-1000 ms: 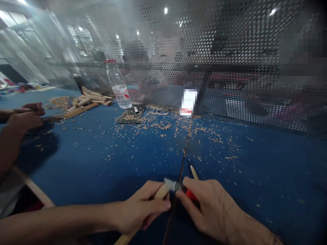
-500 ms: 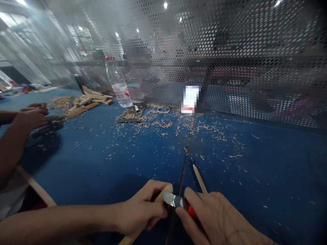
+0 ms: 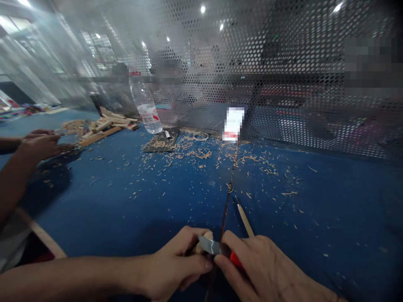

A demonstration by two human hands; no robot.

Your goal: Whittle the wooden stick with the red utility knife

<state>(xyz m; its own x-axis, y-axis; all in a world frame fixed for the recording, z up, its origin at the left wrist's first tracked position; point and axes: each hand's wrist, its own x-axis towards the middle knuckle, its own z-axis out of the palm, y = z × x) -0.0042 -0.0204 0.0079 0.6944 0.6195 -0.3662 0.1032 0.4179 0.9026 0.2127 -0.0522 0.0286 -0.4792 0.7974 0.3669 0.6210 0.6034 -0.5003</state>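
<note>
The left hand clenches a wooden stick at the near edge of the blue counter, and the right hand grasps a red-handled knife, its blade against the wood. A thin pointed stick lies just beyond the right hand, among scattered shavings.

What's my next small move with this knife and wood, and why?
I'd probably ease your left hand back along the wooden stick before cutting, because its fingers sit right beside the steel blade of the red-handled craft knife, which your right hand holds against the wood.
</note>
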